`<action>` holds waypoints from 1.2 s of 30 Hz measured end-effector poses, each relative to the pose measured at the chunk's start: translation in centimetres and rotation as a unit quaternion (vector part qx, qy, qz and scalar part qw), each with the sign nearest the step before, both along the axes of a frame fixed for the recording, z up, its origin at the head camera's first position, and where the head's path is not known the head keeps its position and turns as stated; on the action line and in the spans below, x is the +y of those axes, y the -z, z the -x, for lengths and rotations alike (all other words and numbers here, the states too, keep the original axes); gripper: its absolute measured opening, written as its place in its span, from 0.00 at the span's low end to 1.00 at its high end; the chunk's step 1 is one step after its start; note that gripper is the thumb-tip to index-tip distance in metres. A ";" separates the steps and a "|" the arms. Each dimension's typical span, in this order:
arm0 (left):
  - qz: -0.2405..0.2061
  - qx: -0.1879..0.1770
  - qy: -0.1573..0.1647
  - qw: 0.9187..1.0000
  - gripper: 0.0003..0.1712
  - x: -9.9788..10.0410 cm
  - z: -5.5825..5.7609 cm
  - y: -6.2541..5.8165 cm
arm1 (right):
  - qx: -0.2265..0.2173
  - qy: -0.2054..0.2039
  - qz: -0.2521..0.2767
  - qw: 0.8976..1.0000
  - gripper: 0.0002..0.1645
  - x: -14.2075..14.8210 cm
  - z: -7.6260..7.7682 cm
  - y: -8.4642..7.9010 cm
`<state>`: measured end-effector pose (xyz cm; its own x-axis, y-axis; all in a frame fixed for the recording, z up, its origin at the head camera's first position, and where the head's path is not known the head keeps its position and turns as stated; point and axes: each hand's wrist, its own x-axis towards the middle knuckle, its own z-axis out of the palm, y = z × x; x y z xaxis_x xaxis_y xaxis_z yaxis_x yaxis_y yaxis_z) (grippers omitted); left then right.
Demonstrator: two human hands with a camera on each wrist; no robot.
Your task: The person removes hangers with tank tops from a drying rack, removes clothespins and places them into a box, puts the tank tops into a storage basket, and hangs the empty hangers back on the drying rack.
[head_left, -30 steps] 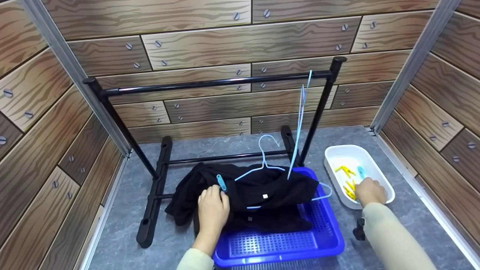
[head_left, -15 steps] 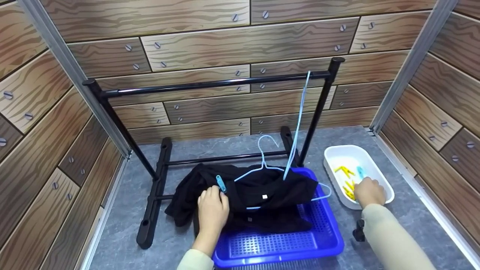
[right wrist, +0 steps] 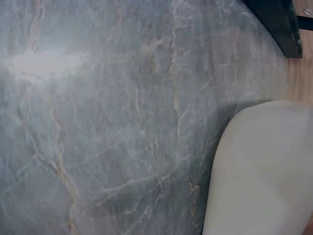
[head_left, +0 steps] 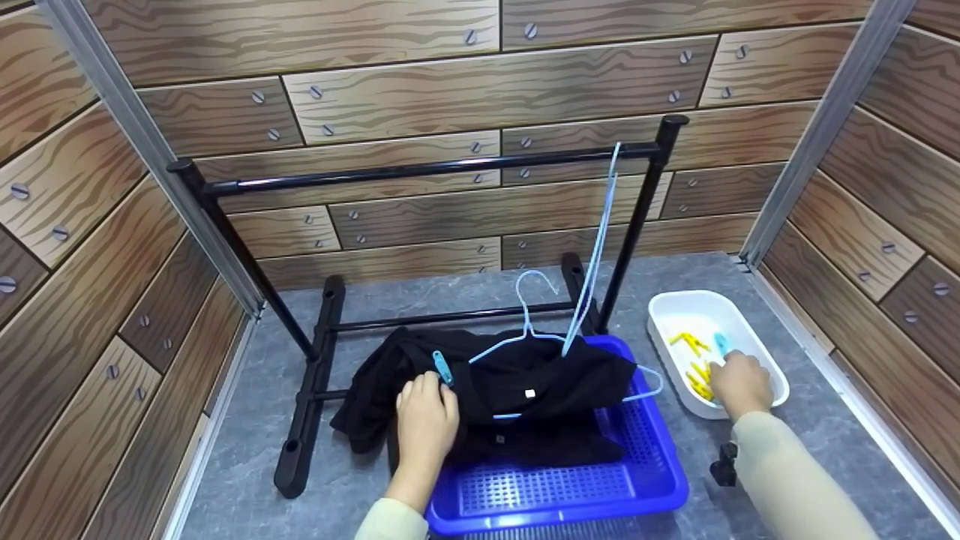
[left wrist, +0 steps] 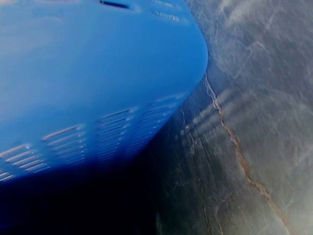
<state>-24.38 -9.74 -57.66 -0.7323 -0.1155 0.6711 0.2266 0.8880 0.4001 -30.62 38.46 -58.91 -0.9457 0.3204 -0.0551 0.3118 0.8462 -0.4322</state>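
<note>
A black shirt [head_left: 559,367] lies partly over the blue basket [head_left: 656,450], with a light blue wire hanger [head_left: 528,328] through its neck. My left hand [head_left: 426,416] grips the shirt at its left shoulder, fingertips right beside a blue clothespin [head_left: 442,366] clipped on the cloth. To the right, my right hand [head_left: 741,384] reaches down into a white tub [head_left: 670,301]. Yellow clothespins [head_left: 699,379] lie in the tub, and another blue clothespin [head_left: 721,343] is at the right fingertips. Those fingertips are hidden behind the hand, so I cannot tell whether they pinch anything.
Behind the basket stands a black clothes rack [head_left: 420,168]. Thin blue hangers [head_left: 598,247] hang at the right end of its bar, reaching down in front of the shirt. Wood-patterned walls [head_left: 847,180] enclose the grey floor [head_left: 240,420]. The left wrist view shows the basket's slotted side [left wrist: 98,73].
The hangers on the rack swing slightly, their lower ends shifting left. My right hand has moved very little in the tub; my left hand stays on the shirt.
</note>
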 end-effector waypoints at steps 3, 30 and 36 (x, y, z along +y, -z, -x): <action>0.000 -0.005 0.000 1.000 0.05 0.0 -0.1 0.0 | 0.013 0.003 0.004 1.000 0.30 -0.1 -0.3 -0.4; -0.001 -0.018 0.004 1.000 0.06 -0.1 0.0 0.0 | 0.125 -0.014 0.022 0.992 0.24 -1.6 -1.9 -3.3; 0.000 -0.015 0.004 1.000 0.06 0.0 -0.1 0.0 | 0.154 -0.023 0.024 0.988 0.22 -2.6 -2.1 -4.3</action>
